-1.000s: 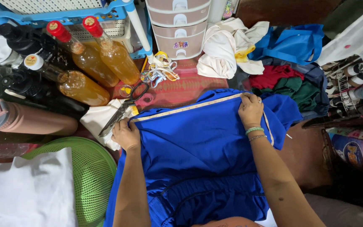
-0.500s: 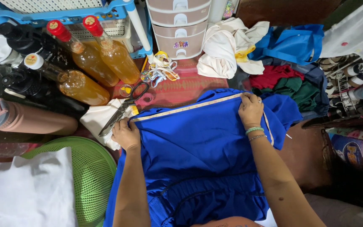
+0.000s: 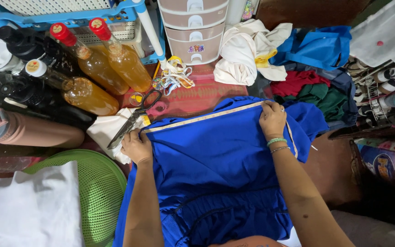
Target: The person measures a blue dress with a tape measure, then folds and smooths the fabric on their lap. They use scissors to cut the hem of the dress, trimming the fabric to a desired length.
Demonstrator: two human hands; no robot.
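Nothing has moved since the earlier frame: left hand (image 3: 136, 146) and right hand (image 3: 272, 120) pinch tape measure (image 3: 202, 119) taut across soft, light blue garment (image 3: 216, 164) at centre frame, best gripped at its edges.

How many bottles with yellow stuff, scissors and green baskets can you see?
Bottles of yellow liquid: 3
Scissors: 1
Green baskets: 1
Total: 5
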